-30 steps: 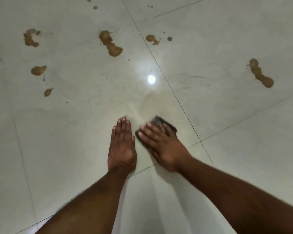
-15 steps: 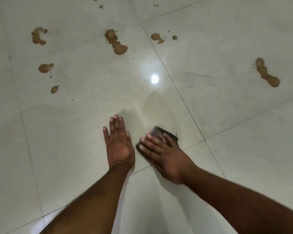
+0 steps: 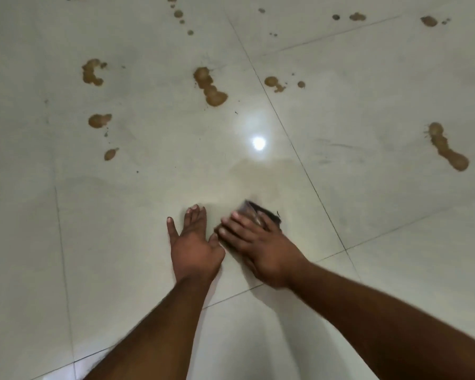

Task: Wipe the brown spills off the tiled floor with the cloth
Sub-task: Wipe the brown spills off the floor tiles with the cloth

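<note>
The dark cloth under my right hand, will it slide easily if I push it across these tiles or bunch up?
The cloth probably slides easily: the tiled floor looks glossy. It looks soft and crumpled under the right hand, so it may bunch.

Head view, steeply downward, close overhead

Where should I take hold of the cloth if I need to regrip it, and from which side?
Take the cloth by its far edge, the only part showing beyond the right hand, whose fingers press it flat on the floor. Come from above and the right; the left hand crowds its left.
</note>
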